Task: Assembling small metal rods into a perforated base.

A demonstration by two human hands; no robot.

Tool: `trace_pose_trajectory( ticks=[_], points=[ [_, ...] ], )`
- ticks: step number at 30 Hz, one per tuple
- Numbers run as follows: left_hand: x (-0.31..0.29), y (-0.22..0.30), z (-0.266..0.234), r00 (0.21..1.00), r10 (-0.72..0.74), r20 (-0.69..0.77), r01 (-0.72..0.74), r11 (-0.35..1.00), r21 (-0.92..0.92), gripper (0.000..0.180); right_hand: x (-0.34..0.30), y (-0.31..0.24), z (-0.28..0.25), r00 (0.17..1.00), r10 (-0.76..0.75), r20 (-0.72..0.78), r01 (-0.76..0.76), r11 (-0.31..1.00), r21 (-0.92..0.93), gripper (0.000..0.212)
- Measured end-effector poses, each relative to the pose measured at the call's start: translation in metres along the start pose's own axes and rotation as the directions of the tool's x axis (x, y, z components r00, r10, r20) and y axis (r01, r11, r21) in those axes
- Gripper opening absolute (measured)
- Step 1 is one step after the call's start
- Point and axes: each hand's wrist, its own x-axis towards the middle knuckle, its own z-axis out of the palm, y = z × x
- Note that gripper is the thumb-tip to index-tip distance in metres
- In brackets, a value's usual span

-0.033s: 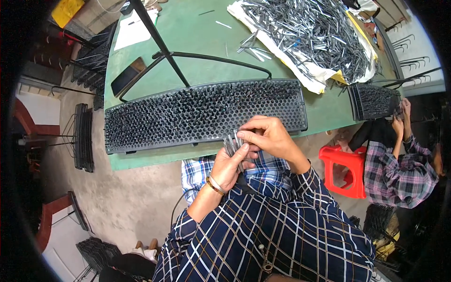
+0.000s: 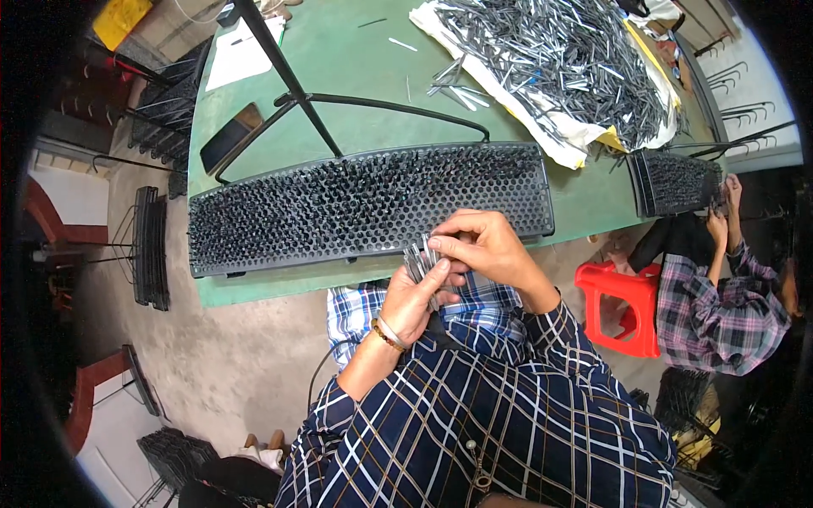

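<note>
My left hand (image 2: pixel 412 298), with a bracelet at the wrist, is closed round a bunch of thin grey strips (image 2: pixel 415 264) that stick up between thumb and fingers. The fingers of my right hand (image 2: pixel 484 245) pinch at the top end of one strip in that bunch. Both hands are just in front of a long black perforated rack (image 2: pixel 500 200). Many of its holes hold dark upright strips, densest at the left and middle; bare holes show at the right, beyond my right hand.
A pile of similar strips (image 2: pixel 567 68) lies on a white sack (image 2: pixel 542 140) on the green table (image 2: pixel 356 59). A black metal stand (image 2: pixel 292 76) rises behind the rack, near a phone (image 2: pixel 233 137). At right, a co-worker (image 2: pixel 720 305) works at another rack (image 2: pixel 677 182), beside a red stool (image 2: pixel 622 313).
</note>
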Motion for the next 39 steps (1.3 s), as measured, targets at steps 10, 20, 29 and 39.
trace_pose_trajectory(
  ticks=[10,20,29,39],
  points=[
    [0.003,-0.001,-0.003,0.996,0.025,-0.080,-0.027,0.999,-0.017,0.026,0.002,-0.001,-0.001,0.978,0.200,-0.061,-0.174,0.938,0.299,0.015],
    [0.003,-0.002,-0.001,0.997,-0.025,-0.067,0.024,0.999,-0.023,0.029,0.030,-0.008,-0.004,0.904,-0.320,-0.284,0.271,0.942,-0.196,0.012],
    [0.003,-0.001,-0.005,0.997,-0.051,-0.065,0.049,0.998,-0.035,0.027,0.041,-0.002,0.007,0.910,-0.286,-0.301,0.256,0.957,-0.136,0.011],
    [0.002,0.000,-0.002,0.995,-0.080,-0.067,0.073,0.993,-0.089,0.025,0.040,0.002,0.016,0.878,-0.390,-0.279,0.324,0.912,-0.253,0.011]
  ],
)
